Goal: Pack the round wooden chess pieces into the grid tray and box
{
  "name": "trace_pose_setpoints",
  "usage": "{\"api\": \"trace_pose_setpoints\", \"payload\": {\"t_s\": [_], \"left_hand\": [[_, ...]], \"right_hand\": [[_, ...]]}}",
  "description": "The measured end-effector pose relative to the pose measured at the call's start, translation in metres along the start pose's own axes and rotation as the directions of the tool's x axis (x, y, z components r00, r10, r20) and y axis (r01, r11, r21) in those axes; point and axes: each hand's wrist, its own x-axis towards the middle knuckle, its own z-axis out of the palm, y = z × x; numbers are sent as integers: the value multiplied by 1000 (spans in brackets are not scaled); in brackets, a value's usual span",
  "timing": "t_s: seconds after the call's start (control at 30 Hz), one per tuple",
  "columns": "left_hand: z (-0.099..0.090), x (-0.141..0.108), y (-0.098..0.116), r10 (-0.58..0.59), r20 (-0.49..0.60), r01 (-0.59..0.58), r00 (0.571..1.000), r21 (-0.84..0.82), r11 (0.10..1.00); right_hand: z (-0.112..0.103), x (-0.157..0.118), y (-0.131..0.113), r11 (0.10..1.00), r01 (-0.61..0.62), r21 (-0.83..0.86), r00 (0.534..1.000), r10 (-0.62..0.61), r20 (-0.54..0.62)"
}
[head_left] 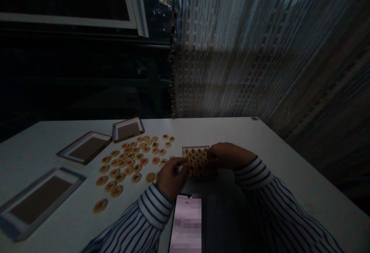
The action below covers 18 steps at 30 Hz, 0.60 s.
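A small box (pixel 196 147) filled with rows of round Chinese chess pieces (pixel 194 157) lies on the white table before me. My left hand (pixel 172 176) is at its left side, thumb and forefinger curled together over the outer pieces; whatever is between the tips is too dark to make out. At the box's right edge, my right hand (pixel 231 156) is closed with bent fingers against the side, its fingertips partly hidden in shadow. Many loose pieces (pixel 127 160), marked in red or black, spread over the table left of the box, some overlapping. A few show blank faces.
Three framed, shallow box-like pieces lie at the left: a near one (pixel 43 199), a middle one (pixel 85 147) and a far one (pixel 128 129). A lit phone (pixel 186 222) is at the table's near side. Beyond the table hang a string curtain (pixel 219 52) and a window frame (pixel 133 2).
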Motion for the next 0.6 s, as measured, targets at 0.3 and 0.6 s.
{"api": "trace_pose_setpoints", "payload": {"t_s": [0.3,0.6], "left_hand": [[0,-1,-1,-4,5,3,1000,16,1000],[0,-1,-2,9,6,-9,1000,-2,1000]], "right_hand": [[-1,-2,-1,1000,-6,-7,1000,6,-8],[2,0,1,1000,22,-21,999,-23,-24]]}}
